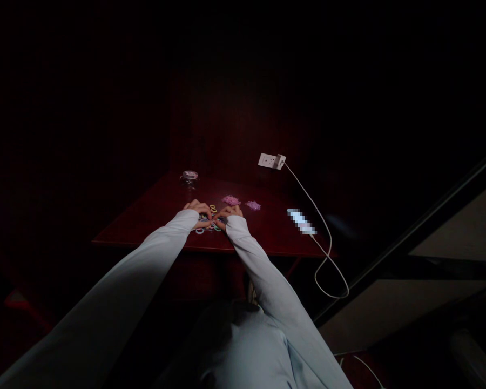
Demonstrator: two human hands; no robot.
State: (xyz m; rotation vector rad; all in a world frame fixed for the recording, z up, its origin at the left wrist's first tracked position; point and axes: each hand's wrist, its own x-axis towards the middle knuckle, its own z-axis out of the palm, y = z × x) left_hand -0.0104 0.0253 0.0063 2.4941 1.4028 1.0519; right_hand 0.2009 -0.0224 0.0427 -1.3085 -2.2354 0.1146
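Both hands meet over a small pile of coloured hair ties [200, 231] near the table's front edge. My left hand [199, 208] is on the pile's left side, its fingers curled inward and closed. From the right comes my right hand [229, 213], also closed, with thumb and fingers drawn together. Their fingertips nearly touch in the middle; whatever they pinch is too small and dark to make out. A few yellow hair ties [213, 208] show just beyond the hands. Behind my right hand lies a heap of small pink bands [231, 200], with a purple heap [253, 206] beside it.
On the dark red table [146, 227], a clear jar with a pinkish lid [190, 175] stands at the back left. A phone [302, 221] with a blurred-out screen lies right. Its white cable [330, 237] loops over the edge, up to a wall socket [267, 160].
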